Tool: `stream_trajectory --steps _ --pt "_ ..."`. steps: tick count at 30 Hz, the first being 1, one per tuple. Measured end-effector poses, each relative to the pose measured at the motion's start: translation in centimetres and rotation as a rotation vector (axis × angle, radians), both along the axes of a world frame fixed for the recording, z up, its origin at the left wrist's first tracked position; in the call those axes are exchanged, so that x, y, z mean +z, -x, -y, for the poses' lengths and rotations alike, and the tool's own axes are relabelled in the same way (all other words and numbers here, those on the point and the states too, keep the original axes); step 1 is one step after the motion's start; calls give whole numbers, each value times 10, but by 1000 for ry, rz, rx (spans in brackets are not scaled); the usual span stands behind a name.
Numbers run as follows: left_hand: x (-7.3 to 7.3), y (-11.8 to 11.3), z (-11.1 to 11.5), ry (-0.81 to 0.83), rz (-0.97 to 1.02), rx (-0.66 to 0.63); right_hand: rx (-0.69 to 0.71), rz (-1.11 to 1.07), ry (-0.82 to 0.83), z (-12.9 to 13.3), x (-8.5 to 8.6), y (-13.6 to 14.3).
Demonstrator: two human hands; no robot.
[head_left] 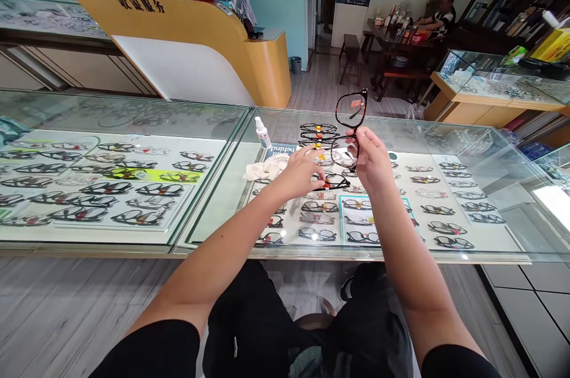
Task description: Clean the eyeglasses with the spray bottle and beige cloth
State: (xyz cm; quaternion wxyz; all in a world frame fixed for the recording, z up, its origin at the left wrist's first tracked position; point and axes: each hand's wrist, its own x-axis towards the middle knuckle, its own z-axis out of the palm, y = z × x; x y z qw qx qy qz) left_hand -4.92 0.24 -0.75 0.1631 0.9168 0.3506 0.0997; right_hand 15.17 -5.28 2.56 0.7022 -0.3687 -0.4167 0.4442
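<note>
My right hand (373, 158) is raised above the glass counter, its thumb and fingers closed on a pair of eyeglasses (351, 110). The dark tortoiseshell-like frame stands on end, one lens above the other. My left hand (299, 175) hovers low over the countertop with fingers apart. Beside its fingertips lies a dark pair of eyeglasses (333, 182) with an orange tag; whether they touch I cannot tell. Just beyond, several dark frames (318, 129) with orange tags sit in a row. A whitish cloth (262, 169) and a white spray bottle (262, 133) are left of that hand.
Under the glass countertop (218, 218) many eyeglasses are laid out in rows. Across the counter stands a yellow-and-white cashier desk (187, 28) with a person behind it. Another person sits at a dark table (396, 34) further back. A second display case (503, 84) is at right.
</note>
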Motion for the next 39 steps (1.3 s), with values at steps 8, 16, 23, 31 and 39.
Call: stream_trajectory --steps 8,16,23,31,39 --pt "6 15 -13 -17 139 11 127 64 77 6 8 -7" --pt "42 35 -14 -166 674 -84 447 291 232 13 19 -21" --pt "47 39 -4 -79 681 -194 646 386 215 10 16 -33" --pt "75 43 21 -74 737 -161 530 503 79 28 46 -33" --pt "146 66 60 -305 885 -243 310 632 -135 82 145 -16"
